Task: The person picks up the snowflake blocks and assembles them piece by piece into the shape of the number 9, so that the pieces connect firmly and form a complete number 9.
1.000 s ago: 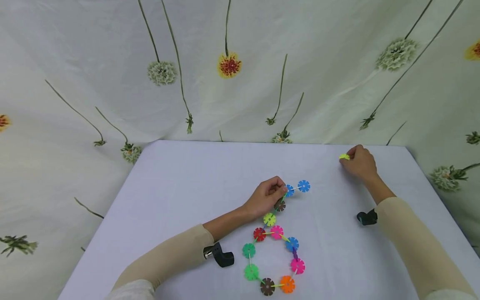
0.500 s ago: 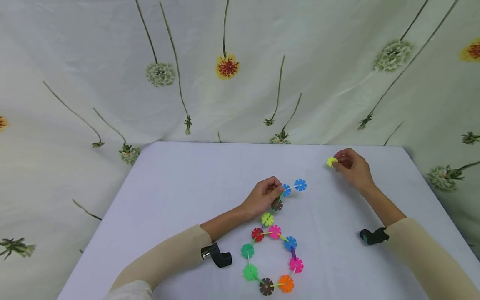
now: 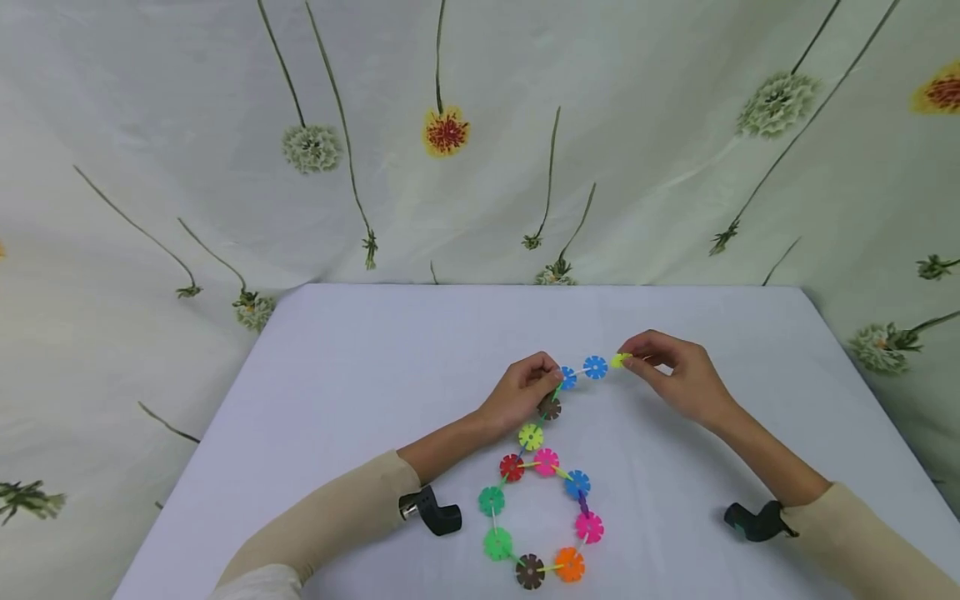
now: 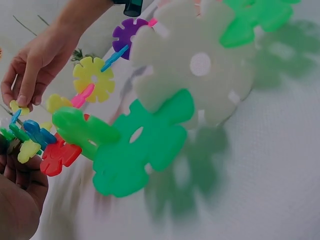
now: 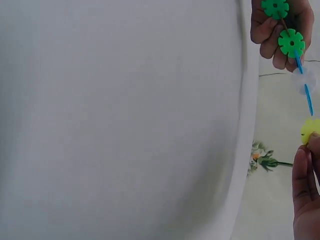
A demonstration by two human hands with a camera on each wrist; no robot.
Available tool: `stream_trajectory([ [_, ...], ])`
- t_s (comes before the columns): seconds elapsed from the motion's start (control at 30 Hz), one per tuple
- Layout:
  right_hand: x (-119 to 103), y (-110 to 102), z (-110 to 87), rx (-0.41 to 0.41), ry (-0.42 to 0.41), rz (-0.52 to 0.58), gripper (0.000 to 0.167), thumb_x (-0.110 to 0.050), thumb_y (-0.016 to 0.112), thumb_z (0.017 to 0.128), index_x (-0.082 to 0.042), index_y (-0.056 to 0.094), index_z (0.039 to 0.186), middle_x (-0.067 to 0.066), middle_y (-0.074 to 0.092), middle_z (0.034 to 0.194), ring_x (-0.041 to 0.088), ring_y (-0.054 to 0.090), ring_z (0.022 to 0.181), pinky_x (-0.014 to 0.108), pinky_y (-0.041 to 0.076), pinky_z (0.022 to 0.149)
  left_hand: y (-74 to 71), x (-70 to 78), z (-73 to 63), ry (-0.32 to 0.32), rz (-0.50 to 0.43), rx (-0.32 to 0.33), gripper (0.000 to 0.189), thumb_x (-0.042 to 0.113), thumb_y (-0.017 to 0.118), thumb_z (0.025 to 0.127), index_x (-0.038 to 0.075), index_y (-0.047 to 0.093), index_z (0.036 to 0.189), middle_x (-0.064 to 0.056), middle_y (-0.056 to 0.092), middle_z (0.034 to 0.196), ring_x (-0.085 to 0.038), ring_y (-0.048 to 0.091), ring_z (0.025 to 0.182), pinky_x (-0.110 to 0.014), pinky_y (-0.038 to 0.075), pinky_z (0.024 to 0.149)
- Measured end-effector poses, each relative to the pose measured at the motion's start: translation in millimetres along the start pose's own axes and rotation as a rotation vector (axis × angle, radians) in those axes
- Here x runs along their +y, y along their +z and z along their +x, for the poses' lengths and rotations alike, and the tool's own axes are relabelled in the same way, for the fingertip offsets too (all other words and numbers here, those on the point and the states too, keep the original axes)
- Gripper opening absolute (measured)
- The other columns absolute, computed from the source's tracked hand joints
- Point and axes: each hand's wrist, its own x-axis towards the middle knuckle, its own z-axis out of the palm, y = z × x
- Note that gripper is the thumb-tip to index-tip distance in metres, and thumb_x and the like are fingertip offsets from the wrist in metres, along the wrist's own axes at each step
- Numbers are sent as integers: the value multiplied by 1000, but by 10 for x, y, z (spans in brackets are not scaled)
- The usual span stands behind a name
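A chain of notched, flower-shaped plastic discs runs up to my left hand (image 3: 521,396), which pinches it beside a brown disc (image 3: 551,407). Beyond those fingertips, the chain ends in two blue discs, the outermost blue disc (image 3: 596,367) pointing right. My right hand (image 3: 678,379) pinches a yellow disc (image 3: 619,360) by its edge, very close to that end disc. In the right wrist view a small gap shows between the yellow disc (image 5: 310,131) and a blue piece (image 5: 308,100) at the chain's end. The left wrist view has green discs (image 4: 137,145) of the chain close to the camera.
The chain's lower part forms a ring of coloured discs, with a red disc (image 3: 512,467) at its top left and an orange disc (image 3: 570,565) at its lower right. All stands over a white table (image 3: 360,350) before a flowered cloth (image 3: 637,100).
My right hand has moved left and nearer with the yellow disc, from the table's far right to beside the end blue disc. My left hand keeps its hold on the chain.
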Motion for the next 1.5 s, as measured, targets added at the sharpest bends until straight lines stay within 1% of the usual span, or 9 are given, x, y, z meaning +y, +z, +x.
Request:
stream_trajectory([
  [0.4, -31, 86, -49, 20, -40, -13, 12, -14, 76, 101, -17, 78, 112, 2, 80, 105, 5, 71, 92, 18, 59, 82, 15, -7, -28, -6, -18, -22, 22, 21, 53, 114, 0, 61, 113, 0, 56, 82, -11, 54, 72, -22, 48, 75],
  [0.73, -58, 86, -44, 26, -86, 8, 12, -8, 79, 98, -15, 80, 108, 3, 81, 100, -3, 72, 93, 11, 58, 86, 10, -5, -13, -3, -8, -52, 21, 22, 53, 114, 3, 62, 115, 0, 56, 81, -12, 58, 72, -23, 51, 75],
  [0.97, -24, 115, -34, 32, -147, -22, 14, -7, 81, 95, -16, 82, 106, 0, 82, 98, -1, 73, 89, 12, 58, 82, -6, -17, -17, -4, 26, -53, 23, 22, 55, 113, 1, 65, 114, 2, 56, 78, -10, 55, 70, -21, 48, 75],
  [1.1, -20, 138, -48, 40, -173, -65, 16, -6, 82, 93, -18, 82, 104, -2, 82, 97, 5, 76, 86, 13, 57, 78, -9, -33, -14, 1, 43, -45, 22, 20, 56, 113, 1, 67, 113, 3, 56, 78, -9, 53, 70, -21, 47, 74],
  [1.2, -44, 127, -58, 37, -183, -72, 16, -6, 82, 94, -18, 81, 105, -3, 82, 97, 6, 76, 87, 11, 56, 80, -14, -32, 0, 14, 43, -39, 23, 20, 57, 112, 0, 67, 112, 3, 57, 79, -9, 51, 70, -21, 46, 74],
  [1.27, -47, 114, -60, 16, -182, -54, 18, -5, 81, 95, -17, 81, 108, -2, 82, 100, 4, 75, 90, 10, 56, 84, -16, -21, 9, 19, 43, -37, 23, 20, 57, 112, -1, 67, 112, 2, 57, 80, -9, 50, 70, -21, 45, 73],
  [1.33, -71, 94, -53, -29, -171, -30, 22, -5, 78, 97, -16, 78, 115, 0, 81, 109, 6, 73, 97, 14, 57, 87, -11, -11, 18, 19, 39, -40, 24, 20, 57, 112, -1, 67, 112, 2, 57, 81, -9, 50, 71, -21, 45, 74],
  [1.43, -148, 70, 3, -134, -149, -1, 27, -9, 72, 101, -15, 74, 127, 4, 77, 125, 19, 69, 114, 27, 56, 94, 7, 10, 30, 20, 36, -51, 22, 20, 56, 113, 0, 66, 112, 2, 58, 83, -9, 53, 72, -20, 46, 75],
  [1.5, -228, 61, 70, -219, -128, -7, 28, -17, 69, 105, -17, 71, 132, 3, 75, 131, 25, 66, 122, 36, 54, 97, 28, 22, 46, 30, 21, -61, 22, 19, 56, 113, -1, 65, 112, 1, 59, 85, -9, 54, 73, -20, 47, 76],
])
